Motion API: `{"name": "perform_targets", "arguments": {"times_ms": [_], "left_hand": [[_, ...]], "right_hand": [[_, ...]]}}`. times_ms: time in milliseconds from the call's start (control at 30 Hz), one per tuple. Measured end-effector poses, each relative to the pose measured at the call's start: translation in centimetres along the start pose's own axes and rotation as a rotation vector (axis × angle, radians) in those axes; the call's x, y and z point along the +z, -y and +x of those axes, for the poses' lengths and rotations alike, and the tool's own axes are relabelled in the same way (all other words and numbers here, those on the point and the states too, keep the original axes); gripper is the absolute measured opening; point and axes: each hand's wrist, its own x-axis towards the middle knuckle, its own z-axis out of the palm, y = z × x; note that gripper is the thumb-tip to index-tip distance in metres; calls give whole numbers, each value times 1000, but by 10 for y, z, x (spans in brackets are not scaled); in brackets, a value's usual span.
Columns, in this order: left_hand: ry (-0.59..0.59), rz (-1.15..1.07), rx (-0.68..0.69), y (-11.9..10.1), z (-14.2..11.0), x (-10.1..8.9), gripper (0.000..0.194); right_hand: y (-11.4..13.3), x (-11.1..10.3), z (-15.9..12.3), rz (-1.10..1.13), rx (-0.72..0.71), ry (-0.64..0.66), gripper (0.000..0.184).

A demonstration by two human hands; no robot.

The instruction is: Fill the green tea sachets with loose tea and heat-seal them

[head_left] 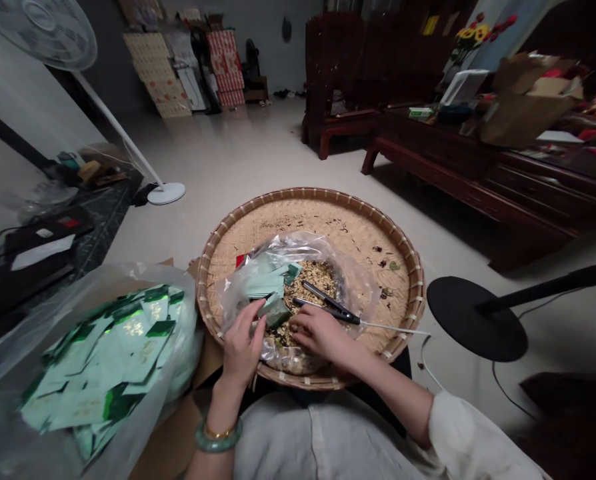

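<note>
My left hand (245, 337), with a green bangle and a gold-coloured band at its wrist, grips a small green packet (277, 309) between thumb and fingers. Close by on the right, my right hand (318, 331) has its fingers curled over the dried flakes (318, 273); whatever is in them is hidden. The flakes fill a clear plastic bag (298, 245) lying open on a round woven bamboo tray (310, 192). A stack of pale green packets (264, 283) rests in the bag's left side. A black tong-shaped iron (345, 315) with a white cord lies over the flakes, beside my right hand.
At the left, a big plastic bag (191, 313) holds many more green packets (103, 353). A black round stand base (478, 319) is on the floor at right. Behind it stands a dark wooden table (478, 167). A white fan (165, 193) stands back left.
</note>
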Motion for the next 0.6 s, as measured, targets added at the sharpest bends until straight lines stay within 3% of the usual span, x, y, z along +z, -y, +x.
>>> {"name": "perform_targets", "arguments": {"times_ms": [133, 300, 433, 600], "left_hand": [[-6, 4, -83, 1, 2, 0, 23], [22, -8, -32, 3, 6, -2, 17], [25, -11, 20, 4, 7, -4, 21], [-46, 122, 38, 3, 8, -5, 20]], "right_hand": [[21, 4, 9, -145, -167, 96, 30], [29, 10, 29, -289, -264, 204, 24], [22, 14, 33, -248, -216, 245, 16], [13, 9, 28, -65, -122, 213, 21]]}}
